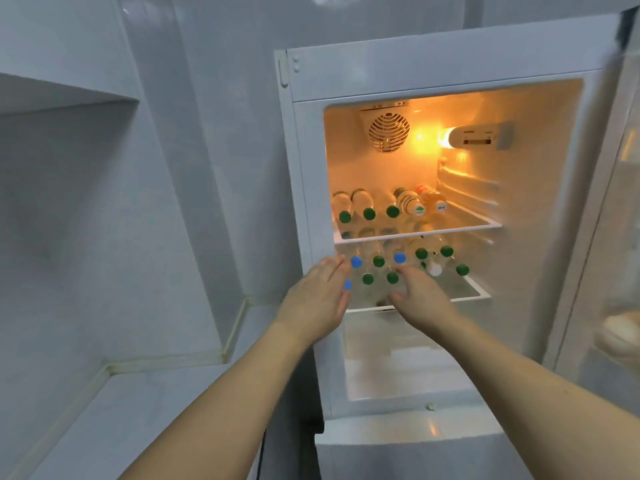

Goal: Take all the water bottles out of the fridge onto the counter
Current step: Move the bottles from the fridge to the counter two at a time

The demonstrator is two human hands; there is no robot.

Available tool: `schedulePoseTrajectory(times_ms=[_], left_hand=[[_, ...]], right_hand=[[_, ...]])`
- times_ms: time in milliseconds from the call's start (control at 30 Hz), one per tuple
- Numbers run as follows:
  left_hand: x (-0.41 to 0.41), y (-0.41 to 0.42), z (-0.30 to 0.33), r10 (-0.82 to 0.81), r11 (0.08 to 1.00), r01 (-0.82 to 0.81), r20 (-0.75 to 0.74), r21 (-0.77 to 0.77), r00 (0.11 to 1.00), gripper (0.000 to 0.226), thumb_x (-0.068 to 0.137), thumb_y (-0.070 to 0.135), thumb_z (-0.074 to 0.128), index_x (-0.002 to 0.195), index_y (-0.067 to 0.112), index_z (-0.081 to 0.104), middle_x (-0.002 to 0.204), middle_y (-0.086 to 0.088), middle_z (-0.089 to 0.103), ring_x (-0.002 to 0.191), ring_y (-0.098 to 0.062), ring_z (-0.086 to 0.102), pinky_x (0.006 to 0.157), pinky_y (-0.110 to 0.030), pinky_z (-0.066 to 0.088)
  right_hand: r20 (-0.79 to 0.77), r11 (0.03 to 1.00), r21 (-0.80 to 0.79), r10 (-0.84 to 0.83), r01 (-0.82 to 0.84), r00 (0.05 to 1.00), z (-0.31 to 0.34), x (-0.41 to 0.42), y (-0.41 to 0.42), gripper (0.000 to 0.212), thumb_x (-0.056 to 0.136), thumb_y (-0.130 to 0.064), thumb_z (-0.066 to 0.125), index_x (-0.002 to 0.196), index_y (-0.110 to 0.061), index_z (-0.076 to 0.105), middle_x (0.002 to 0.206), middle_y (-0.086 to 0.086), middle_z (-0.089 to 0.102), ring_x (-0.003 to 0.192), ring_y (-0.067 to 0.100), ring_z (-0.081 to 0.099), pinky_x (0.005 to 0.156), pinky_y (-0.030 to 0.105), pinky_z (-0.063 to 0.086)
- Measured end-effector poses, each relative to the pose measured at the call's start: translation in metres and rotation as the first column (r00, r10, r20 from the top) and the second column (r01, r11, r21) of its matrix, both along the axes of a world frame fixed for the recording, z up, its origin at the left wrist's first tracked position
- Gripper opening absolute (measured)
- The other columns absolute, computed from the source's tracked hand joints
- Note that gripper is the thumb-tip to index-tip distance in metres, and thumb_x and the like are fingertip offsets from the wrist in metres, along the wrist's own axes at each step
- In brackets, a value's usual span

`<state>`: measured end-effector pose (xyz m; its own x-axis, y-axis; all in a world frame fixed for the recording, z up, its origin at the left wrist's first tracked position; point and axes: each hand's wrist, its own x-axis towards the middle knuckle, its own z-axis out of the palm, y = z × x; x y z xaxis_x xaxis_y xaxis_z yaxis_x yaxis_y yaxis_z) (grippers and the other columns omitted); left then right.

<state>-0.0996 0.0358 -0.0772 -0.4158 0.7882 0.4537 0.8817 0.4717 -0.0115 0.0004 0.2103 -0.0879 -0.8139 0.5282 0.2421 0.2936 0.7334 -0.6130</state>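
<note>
Bottles (pixel 368 278) with green and blue caps lie on the lower shelf (pixel 474 289) of the open fridge (pixel 450 69), more on the upper shelf (pixel 460 223). I see my left hand (pixel 317 299) and right hand (pixel 420 299) at the lower shelf's front, fingers straight and relaxed, holding nothing; whether they touch bottles I cannot tell. Beside the fridge, at left, is the white table (pixel 114 410).

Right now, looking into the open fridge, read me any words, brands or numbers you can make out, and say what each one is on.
None can be read.
Control panel by the fridge lamp: dark printing, too blurred to read.
Bottle labels on the upper shelf: colour bands only, blurred.
Two white caps on that shelf: small marks, too small to read.
Bottles on the lower shelf: no legible text.
</note>
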Motion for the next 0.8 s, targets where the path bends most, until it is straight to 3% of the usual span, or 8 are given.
schedulePoseTrajectory(times_ms=[133, 400, 600, 700, 800], left_hand=[[-0.036, 0.072, 0.016, -0.034, 0.999, 0.035, -0.05, 0.014, 0.998, 0.047, 0.1, 0.024, 0.048, 0.145, 0.009, 0.043, 0.152, -0.008, 0.039, 0.138, -0.023, 0.038, 0.111, -0.038, 0.041], [-0.087, 0.212, 0.049, -0.027, 0.999, 0.03, -0.12, 0.02, 0.992, 0.042, 0.098, 0.032, 0.05, 0.138, 0.018, 0.052, 0.141, -0.003, 0.053, 0.125, -0.022, 0.05, 0.101, -0.037, 0.045], [-0.127, 0.287, 0.046, 0.003, 0.993, -0.024, -0.175, -0.115, 0.984, 0.049, 0.098, 0.036, 0.05, 0.145, 0.024, 0.041, 0.151, -0.005, 0.043, 0.139, -0.027, 0.037, 0.114, -0.045, 0.034], [-0.149, 0.31, 0.038, 0.033, 0.984, -0.057, -0.142, -0.166, 0.989, 0.054, 0.098, 0.033, 0.051, 0.149, 0.03, 0.032, 0.159, -0.004, 0.032, 0.147, -0.029, 0.026, 0.119, -0.049, 0.026], [-0.167, 0.33, 0.031, 0.019, 0.984, -0.049, -0.176, -0.172, 0.984, 0.057, 0.099, 0.025, 0.049, 0.151, 0.032, 0.027, 0.163, -0.005, 0.023, 0.15, -0.032, 0.02, 0.12, -0.05, 0.019]], right_hand=[[-0.096, 0.999, -0.023, -0.042, 0.04, 0.995, 0.021, -0.025, 0.06, 0.046, 0.093, -0.013, 0.055, 0.137, -0.012, 0.047, 0.133, 0.007, 0.055, 0.122, 0.027, 0.052, 0.096, 0.036, 0.042], [-0.266, 0.969, 0.023, -0.231, 0.246, 0.936, 0.046, -0.082, 0.188, 0.039, 0.089, -0.02, 0.056, 0.128, -0.017, 0.054, 0.125, 0.006, 0.061, 0.112, 0.027, 0.058, 0.093, 0.041, 0.048], [0.0, 0.96, -0.05, -0.277, 0.277, 0.961, 0.049, -0.127, 0.261, 0.047, 0.085, -0.029, 0.055, 0.13, -0.021, 0.047, 0.119, 0.006, 0.061, 0.107, 0.03, 0.059, 0.092, 0.047, 0.05], [0.008, 0.951, 0.03, -0.309, 0.309, 0.951, 0.039, -0.145, 0.283, 0.047, 0.086, -0.039, 0.055, 0.129, -0.026, 0.044, 0.114, 0.004, 0.062, 0.103, 0.029, 0.06, 0.089, 0.047, 0.052], [0.014, 0.93, 0.107, -0.356, 0.353, 0.934, 0.028, -0.165, 0.301, 0.057, 0.084, -0.053, 0.055, 0.133, -0.025, 0.043, 0.121, 0.003, 0.061, 0.108, 0.029, 0.058, 0.09, 0.043, 0.05]])
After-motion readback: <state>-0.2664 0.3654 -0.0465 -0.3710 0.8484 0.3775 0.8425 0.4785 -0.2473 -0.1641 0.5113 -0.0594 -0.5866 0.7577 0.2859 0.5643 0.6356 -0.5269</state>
